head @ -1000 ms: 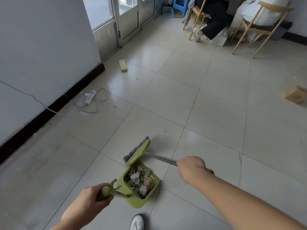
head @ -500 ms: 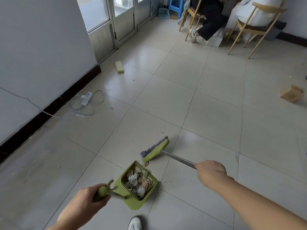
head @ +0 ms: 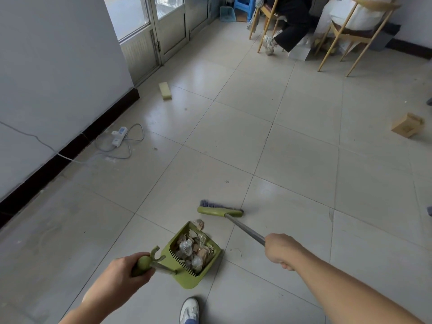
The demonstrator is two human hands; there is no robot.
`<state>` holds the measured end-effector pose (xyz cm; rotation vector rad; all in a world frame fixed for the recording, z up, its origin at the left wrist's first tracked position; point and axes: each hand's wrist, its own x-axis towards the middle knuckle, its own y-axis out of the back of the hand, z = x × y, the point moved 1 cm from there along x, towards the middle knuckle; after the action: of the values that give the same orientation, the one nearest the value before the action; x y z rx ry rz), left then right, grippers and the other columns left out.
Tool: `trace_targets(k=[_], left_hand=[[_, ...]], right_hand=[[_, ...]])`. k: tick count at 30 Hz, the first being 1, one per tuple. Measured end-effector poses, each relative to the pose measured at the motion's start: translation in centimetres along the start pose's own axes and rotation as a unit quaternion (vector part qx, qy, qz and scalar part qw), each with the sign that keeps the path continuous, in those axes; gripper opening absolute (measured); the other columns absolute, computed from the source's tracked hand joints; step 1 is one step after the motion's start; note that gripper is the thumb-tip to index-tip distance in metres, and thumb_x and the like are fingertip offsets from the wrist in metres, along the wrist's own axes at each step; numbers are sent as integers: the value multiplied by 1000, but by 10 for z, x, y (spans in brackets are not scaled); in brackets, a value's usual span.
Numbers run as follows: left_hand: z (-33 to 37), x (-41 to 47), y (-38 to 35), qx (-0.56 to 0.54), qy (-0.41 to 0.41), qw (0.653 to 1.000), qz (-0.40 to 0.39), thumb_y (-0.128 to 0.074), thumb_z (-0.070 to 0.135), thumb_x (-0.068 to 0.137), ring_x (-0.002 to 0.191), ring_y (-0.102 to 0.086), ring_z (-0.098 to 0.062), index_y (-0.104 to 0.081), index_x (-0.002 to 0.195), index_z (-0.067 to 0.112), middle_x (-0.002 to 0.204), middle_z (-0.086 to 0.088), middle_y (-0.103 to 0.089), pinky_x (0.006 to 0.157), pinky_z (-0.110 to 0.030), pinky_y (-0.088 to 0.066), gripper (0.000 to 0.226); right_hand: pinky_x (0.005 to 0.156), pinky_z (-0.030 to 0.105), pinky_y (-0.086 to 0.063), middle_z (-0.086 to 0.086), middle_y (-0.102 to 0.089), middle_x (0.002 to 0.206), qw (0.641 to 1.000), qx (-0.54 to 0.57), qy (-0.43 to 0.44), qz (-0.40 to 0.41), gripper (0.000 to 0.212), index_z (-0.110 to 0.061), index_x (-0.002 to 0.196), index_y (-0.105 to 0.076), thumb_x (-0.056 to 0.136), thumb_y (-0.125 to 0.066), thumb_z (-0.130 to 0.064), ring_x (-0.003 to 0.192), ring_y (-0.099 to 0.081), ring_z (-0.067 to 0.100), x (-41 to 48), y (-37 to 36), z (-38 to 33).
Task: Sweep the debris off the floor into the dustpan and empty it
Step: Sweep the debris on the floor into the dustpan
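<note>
A green dustpan sits on the tiled floor just ahead of my shoe, filled with crumpled paper and cardboard scraps. My left hand grips its green handle. My right hand grips the metal pole of a broom. The green broom head with purple bristles lies on the floor just beyond the pan's mouth. One paper scrap lies at the pan's front lip.
A yellow sponge block lies near the glass door. A white power strip with looped cable sits by the left wall. A small cardboard box stands at right. Wooden chairs and a seated person's leg are at the back.
The broom head has swung away from the dustpan, forward and to the right, and now lies flat across. My right hand moved right with the pole. The dustpan stayed in place.
</note>
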<state>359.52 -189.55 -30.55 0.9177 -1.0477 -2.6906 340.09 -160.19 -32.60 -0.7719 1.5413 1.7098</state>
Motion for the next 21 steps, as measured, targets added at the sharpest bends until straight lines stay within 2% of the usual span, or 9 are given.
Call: trace_targets(k=[3, 7, 11, 13, 17, 21], left_hand=[[-1, 0, -2, 2, 4, 1000, 3, -70, 28, 81, 48, -44, -7, -68, 81, 38, 59, 9, -60, 49, -20, -36, 10], [-1, -1, -4, 7, 10, 1000, 13, -70, 27, 81, 49, -47, -7, -68, 81, 36, 71, 6, -65, 50, -20, -37, 9], [2, -5, -7, 10, 11, 1000, 22, -70, 27, 81, 50, -47, -9, -68, 81, 34, 68, -1, -66, 49, -21, -36, 7], [1, -7, -8, 8, 14, 999, 29, -71, 27, 81, 50, -48, -9, -68, 80, 34, 64, 0, -65, 50, -22, -37, 8], [-1, -17, -12, 5, 12, 999, 29, -72, 26, 81, 47, -47, -6, -67, 78, 34, 57, 14, -61, 48, -22, -36, 10], [-3, -27, -17, 1, 1, 999, 38, -73, 23, 80, 52, -49, -5, -69, 80, 31, 56, 7, -60, 49, -22, -36, 9]], right_hand=[[66, 25, -45, 9, -46, 75, 1000, -13, 2, -23, 50, -12, 140, -44, 91, -39, -1, 72, -54, 21, -5, -6, -10], [64, 27, -44, 12, -47, 70, 997, -44, 16, -56, 50, -8, 142, -39, 93, -36, -2, 60, -50, 19, -18, -6, -9], [48, 28, -37, 15, -48, 68, 992, -51, 21, -114, 44, -4, 138, -37, 95, -30, -6, 53, -44, 20, -23, -14, 6], [45, 27, -37, 14, -50, 67, 990, -35, 15, -135, 43, -1, 134, -39, 94, -29, -13, 50, -44, 19, -20, -21, 19], [42, 23, -38, 11, -52, 68, 990, 4, 24, -136, 45, -13, 136, -43, 94, -28, -19, 47, -45, 18, -28, -25, 49], [43, 23, -35, 8, -50, 70, 989, 61, 55, -126, 46, -25, 139, -44, 97, -25, -20, 48, -42, 16, -47, -27, 76]])
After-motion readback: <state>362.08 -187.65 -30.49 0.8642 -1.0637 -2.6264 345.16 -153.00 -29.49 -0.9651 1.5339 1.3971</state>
